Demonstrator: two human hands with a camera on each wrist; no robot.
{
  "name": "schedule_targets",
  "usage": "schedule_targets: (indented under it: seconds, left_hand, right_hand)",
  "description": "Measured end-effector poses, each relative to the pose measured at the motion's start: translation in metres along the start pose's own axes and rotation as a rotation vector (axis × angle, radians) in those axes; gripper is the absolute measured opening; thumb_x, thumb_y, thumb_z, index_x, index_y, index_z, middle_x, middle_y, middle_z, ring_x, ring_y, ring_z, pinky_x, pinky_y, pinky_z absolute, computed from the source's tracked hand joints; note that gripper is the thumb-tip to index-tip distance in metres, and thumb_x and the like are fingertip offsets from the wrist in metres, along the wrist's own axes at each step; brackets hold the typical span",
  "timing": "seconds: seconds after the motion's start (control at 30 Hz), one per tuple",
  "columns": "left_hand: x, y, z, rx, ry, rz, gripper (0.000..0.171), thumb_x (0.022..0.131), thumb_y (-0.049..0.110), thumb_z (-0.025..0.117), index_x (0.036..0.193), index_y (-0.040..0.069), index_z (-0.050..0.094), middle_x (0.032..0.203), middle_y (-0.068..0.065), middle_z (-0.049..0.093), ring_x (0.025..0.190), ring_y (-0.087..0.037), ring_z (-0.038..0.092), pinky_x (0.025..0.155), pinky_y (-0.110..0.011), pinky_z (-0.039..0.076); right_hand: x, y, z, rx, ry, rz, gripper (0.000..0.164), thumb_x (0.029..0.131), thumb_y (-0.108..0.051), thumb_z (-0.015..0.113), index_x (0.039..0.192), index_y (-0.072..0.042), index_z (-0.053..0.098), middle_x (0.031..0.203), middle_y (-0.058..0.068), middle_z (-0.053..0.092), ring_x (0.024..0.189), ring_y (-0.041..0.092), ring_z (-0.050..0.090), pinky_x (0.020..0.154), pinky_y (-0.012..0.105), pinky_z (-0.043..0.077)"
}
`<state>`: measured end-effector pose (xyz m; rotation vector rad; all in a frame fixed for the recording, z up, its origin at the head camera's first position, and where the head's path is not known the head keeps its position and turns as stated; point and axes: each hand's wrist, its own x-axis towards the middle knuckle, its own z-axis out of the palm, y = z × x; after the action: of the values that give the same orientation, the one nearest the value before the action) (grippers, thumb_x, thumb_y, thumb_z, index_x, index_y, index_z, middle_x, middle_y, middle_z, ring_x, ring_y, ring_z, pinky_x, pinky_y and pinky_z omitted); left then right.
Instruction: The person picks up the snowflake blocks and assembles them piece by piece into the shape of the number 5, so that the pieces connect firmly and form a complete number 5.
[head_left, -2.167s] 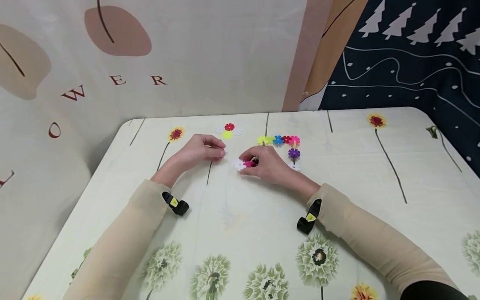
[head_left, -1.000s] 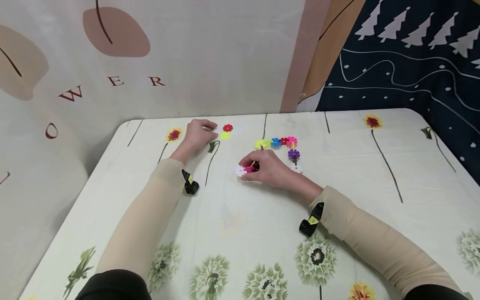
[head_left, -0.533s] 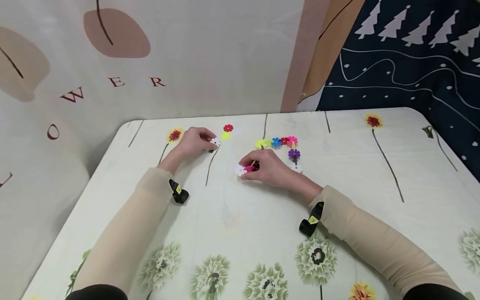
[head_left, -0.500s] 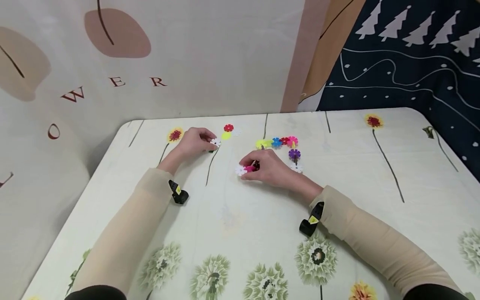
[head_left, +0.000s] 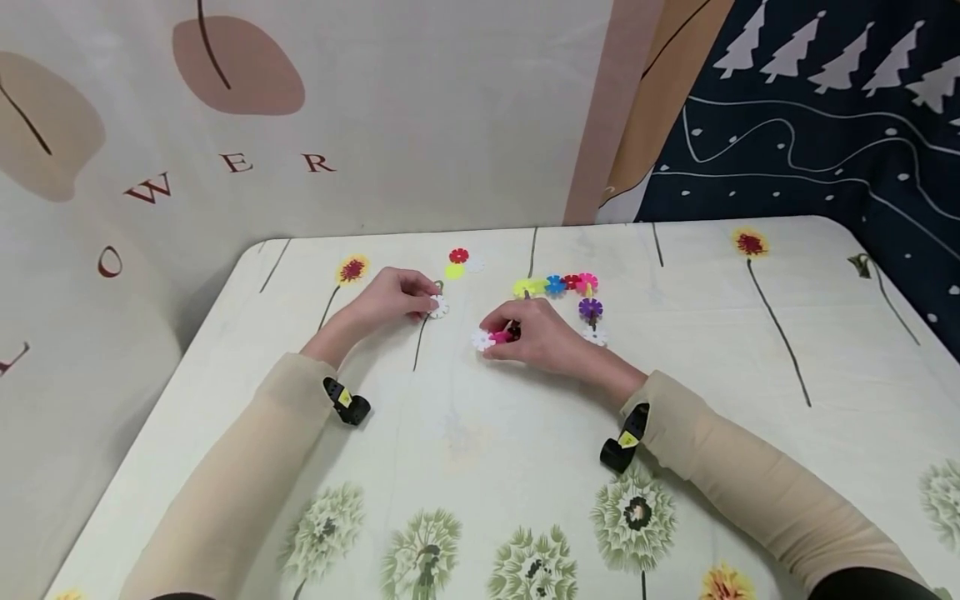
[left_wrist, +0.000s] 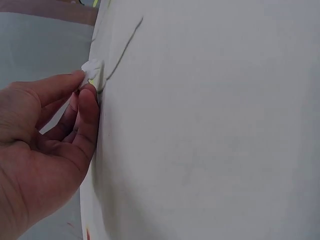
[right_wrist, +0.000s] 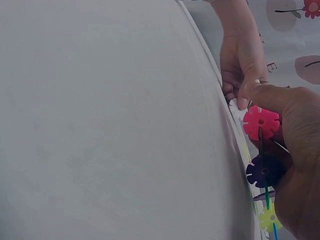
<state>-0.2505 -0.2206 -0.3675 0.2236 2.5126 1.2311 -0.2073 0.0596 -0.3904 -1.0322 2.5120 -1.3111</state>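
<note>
My left hand [head_left: 382,304] pinches a white snowflake disc [head_left: 439,307] by its edge between thumb and fingertips; the left wrist view shows the same white disc [left_wrist: 92,69] tilted up. Just to the right, my right hand [head_left: 542,335] grips one end of a chain of interlocked snowflake discs. At that end a white disc [head_left: 482,340] and a pink disc [right_wrist: 261,121] poke out past the fingers. Farther along, the chain shows yellow [head_left: 528,288], blue [head_left: 555,285], red, pink, purple [head_left: 590,308] and white discs. Fingers hide part of it. A gap separates the two hands.
Behind the hands lie a loose red disc [head_left: 459,255], a yellow disc [head_left: 454,271] and a pale white disc [head_left: 476,264]. The flower-printed tablecloth [head_left: 465,450] reaches back to a printed curtain [head_left: 450,108]. Each wrist carries a small black camera.
My left hand reached to the back, picked up a white disc beside the red and yellow ones, and brought it nearer the right hand. The right hand stayed almost still, holding the chain.
</note>
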Motion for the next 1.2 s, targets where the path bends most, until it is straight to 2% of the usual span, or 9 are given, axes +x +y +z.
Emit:
schedule_targets:
  seconds: [0.2, 0.43, 0.67, 0.83, 1.2]
  left_hand:
    - [-0.007, 0.006, 0.007, -0.069, -0.054, 0.044, 0.02, 0.096, 0.008, 0.072, 0.114, -0.002, 0.069, 0.095, -0.013, 0.065, 0.081, -0.023, 0.064, 0.077, -0.026, 0.058]
    - [-0.016, 0.015, 0.017, -0.096, -0.148, 0.111, 0.014, 0.094, 0.004, 0.074, 0.106, -0.001, 0.069, 0.094, -0.013, 0.068, 0.082, -0.027, 0.065, 0.079, -0.03, 0.059]
    - [-0.022, 0.022, 0.021, -0.127, -0.192, 0.144, 0.013, 0.093, 0.003, 0.075, 0.104, 0.0, 0.071, 0.094, -0.014, 0.069, 0.084, -0.03, 0.065, 0.079, -0.032, 0.059]
    - [-0.024, 0.023, 0.022, -0.135, -0.202, 0.159, 0.013, 0.092, 0.004, 0.076, 0.103, -0.001, 0.071, 0.094, -0.013, 0.069, 0.084, -0.03, 0.065, 0.079, -0.033, 0.058]
    - [-0.023, 0.019, 0.022, -0.122, -0.173, 0.183, 0.011, 0.091, 0.004, 0.077, 0.102, 0.0, 0.077, 0.09, -0.011, 0.072, 0.081, -0.029, 0.064, 0.074, -0.032, 0.054]
  right_hand:
    - [0.001, 0.0, -0.001, -0.002, -0.014, -0.006, 0.035, 0.084, -0.017, 0.088, 0.114, -0.004, 0.076, 0.096, -0.001, 0.072, 0.087, 0.014, 0.063, 0.08, 0.03, 0.054]
    - [0.001, -0.002, -0.001, 0.0, 0.001, -0.017, 0.035, 0.083, -0.016, 0.089, 0.113, -0.004, 0.076, 0.098, 0.0, 0.072, 0.088, 0.014, 0.063, 0.08, 0.029, 0.054]
    - [0.002, -0.002, -0.002, 0.005, 0.0, -0.012, 0.034, 0.082, -0.014, 0.089, 0.112, -0.005, 0.077, 0.097, 0.0, 0.073, 0.088, 0.014, 0.063, 0.08, 0.029, 0.054]
    - [0.001, -0.001, -0.001, 0.001, 0.003, -0.004, 0.033, 0.082, -0.014, 0.089, 0.112, -0.005, 0.077, 0.096, -0.001, 0.073, 0.088, 0.014, 0.063, 0.079, 0.03, 0.054]
    - [0.0, -0.002, 0.0, -0.008, 0.008, -0.035, 0.032, 0.083, -0.013, 0.088, 0.113, -0.004, 0.078, 0.102, 0.001, 0.075, 0.091, 0.016, 0.063, 0.079, 0.03, 0.053]
